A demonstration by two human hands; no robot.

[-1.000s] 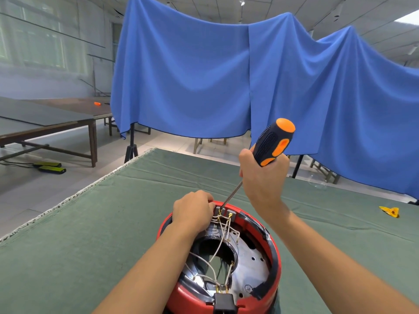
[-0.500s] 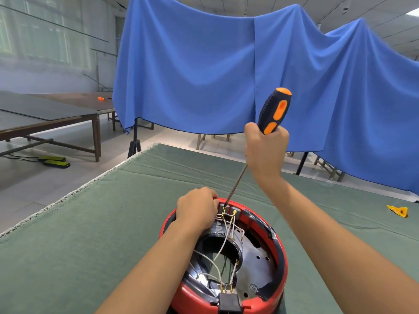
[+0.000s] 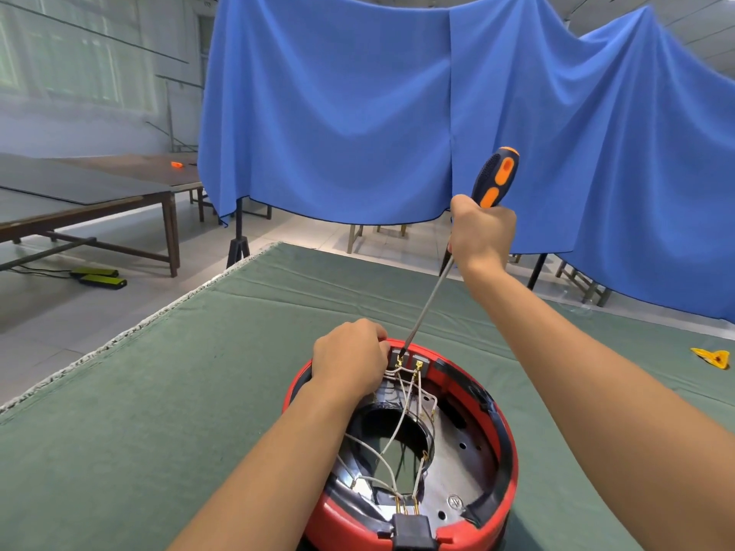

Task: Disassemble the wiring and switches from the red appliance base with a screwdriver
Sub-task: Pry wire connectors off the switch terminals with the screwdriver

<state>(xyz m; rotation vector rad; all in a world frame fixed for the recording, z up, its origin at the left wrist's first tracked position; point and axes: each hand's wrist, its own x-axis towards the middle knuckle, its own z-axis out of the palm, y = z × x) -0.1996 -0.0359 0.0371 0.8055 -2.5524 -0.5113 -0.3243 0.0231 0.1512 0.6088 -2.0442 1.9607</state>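
— What kind of room is this?

— A big workshop-like hall. The bench (image 3: 167, 391) is covered in green felt, and blue cloth (image 3: 358, 113) hangs on stands as a backdrop beyond its far edge.

— Anything else?

— Long wooden tables (image 3: 99, 192) at the left over a tiled floor (image 3: 59, 312), large windows (image 3: 71, 53) behind them, and stools under the cloth.

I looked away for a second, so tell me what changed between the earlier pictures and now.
The right hand, gripping the screwdriver, rose and swung the handle from a low tilt to a steeper one, baring more of the shaft. The tip stayed at the switch terminals on the far rim of the red appliance base. The left hand kept its hold on the rim there; the wires lie as before.
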